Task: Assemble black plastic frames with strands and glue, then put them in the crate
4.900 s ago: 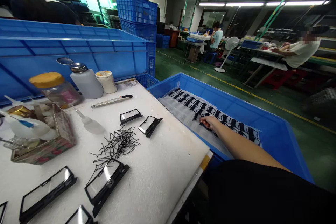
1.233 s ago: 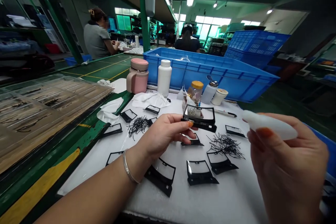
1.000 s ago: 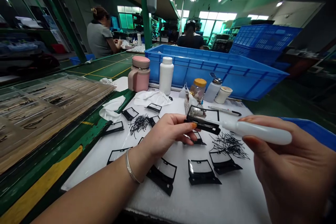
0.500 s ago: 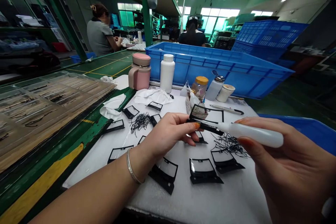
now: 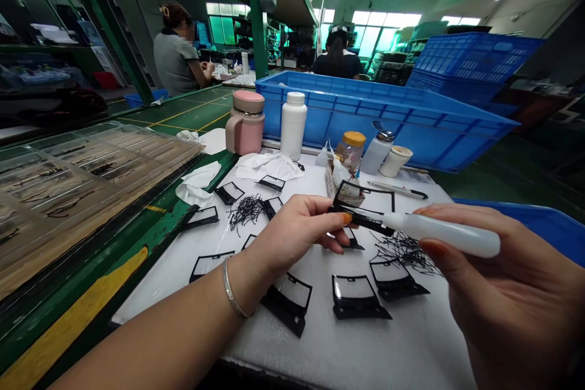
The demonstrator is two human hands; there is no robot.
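Between thumb and fingers, my left hand (image 5: pixel 306 228) grips a small black plastic frame (image 5: pixel 365 220) by its left end, raised above the white work surface (image 5: pixel 315 347). My right hand (image 5: pixel 507 274) is closed around a white squeeze bottle (image 5: pixel 450 234) with a thin nozzle. The bottle lies nearly level, and its tip is at the frame's lower bar, close to my left thumb; whether it touches I cannot tell. Below lie several similar frames, one of them a black frame with a clear window (image 5: pixel 356 297). A pile of thin black strips (image 5: pixel 404 253) sits under the bottle.
Behind stand a pink mug (image 5: pixel 247 125), a white bottle (image 5: pixel 293 127), a yellow-lidded jar (image 5: pixel 351 149) and a large blue crate (image 5: pixel 388 113). Tweezers (image 5: pixel 397 189) lie at the right. A divided tray (image 5: pixel 91 177) is on the left. Two other people sit farther back.
The whole view has shifted slightly. Both hands keep their grips on the frame and the squeeze bottle, and the nozzle stays along the lower bar.
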